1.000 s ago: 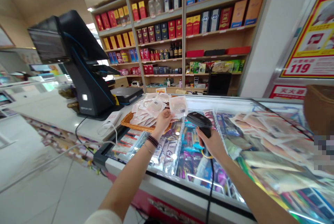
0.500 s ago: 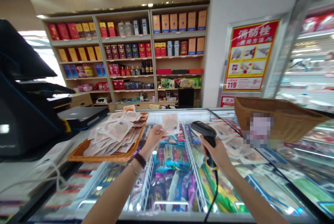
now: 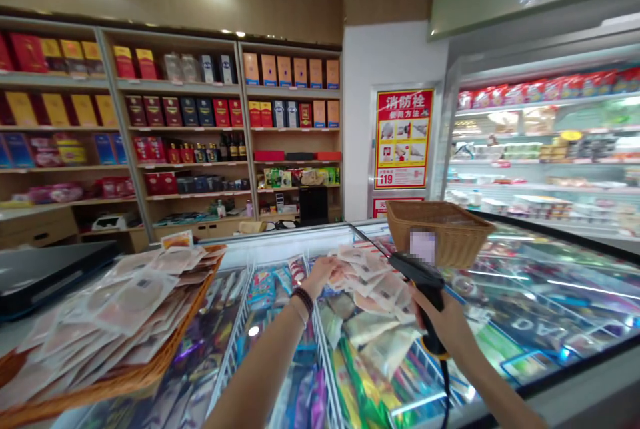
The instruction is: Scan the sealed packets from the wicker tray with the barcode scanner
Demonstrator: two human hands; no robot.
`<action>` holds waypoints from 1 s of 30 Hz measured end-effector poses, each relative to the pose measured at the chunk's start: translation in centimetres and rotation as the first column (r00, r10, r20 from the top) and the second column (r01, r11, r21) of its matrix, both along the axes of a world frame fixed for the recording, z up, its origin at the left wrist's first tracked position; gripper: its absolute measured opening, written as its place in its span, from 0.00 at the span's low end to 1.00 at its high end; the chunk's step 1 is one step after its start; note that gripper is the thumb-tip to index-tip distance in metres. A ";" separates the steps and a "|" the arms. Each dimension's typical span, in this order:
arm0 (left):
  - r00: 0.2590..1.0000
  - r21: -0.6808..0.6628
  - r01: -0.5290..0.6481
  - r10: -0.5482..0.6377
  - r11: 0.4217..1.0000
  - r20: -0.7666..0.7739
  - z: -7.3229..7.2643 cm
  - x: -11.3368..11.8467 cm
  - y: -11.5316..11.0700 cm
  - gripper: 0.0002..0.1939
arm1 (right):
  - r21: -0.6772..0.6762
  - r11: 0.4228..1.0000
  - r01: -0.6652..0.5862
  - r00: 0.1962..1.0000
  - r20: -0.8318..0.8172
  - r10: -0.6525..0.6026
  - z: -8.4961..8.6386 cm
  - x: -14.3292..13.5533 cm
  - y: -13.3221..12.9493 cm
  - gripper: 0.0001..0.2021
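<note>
My left hand (image 3: 324,272), with a dark beaded bracelet at the wrist, reaches over the freezer. Its fingers are closed at the edge of a flat, pale see-through packet (image 3: 353,257), one of several overlapping on the freezer's glass. My right hand (image 3: 440,309) is wrapped round the handle of a black barcode scanner (image 3: 417,276), whose cable hangs down. The scanner head points left, over the packets. To the left, an orange wicker tray (image 3: 193,322) bears a heap of similar flat packets (image 3: 135,302).
Behind the packets a brown woven basket (image 3: 450,242) stands on the freezer. Colourful wrapped goods (image 3: 360,376) lie in wire compartments below. A dark flat device (image 3: 55,272) is at the left. Shelves of boxes (image 3: 185,112) line the back wall; a lit display cooler (image 3: 545,149) is at the right.
The view has turned right. My left hand has carried its packet from above the middle compartment rightward to the overlapping packets. The scanner stays in my right hand, now pointing over them.
</note>
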State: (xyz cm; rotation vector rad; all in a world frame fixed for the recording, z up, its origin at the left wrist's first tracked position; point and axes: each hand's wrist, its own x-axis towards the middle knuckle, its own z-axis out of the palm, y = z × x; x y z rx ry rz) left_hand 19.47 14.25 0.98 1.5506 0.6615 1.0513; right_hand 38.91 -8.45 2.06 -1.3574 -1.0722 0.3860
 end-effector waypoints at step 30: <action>0.147 0.639 -0.695 0.935 0.330 -0.324 5.1 -42.0 -6.6 0.23 | 0.061 0.789 -0.611 0.778 -0.135 0.613 0.6 -27.3 9.4 0.25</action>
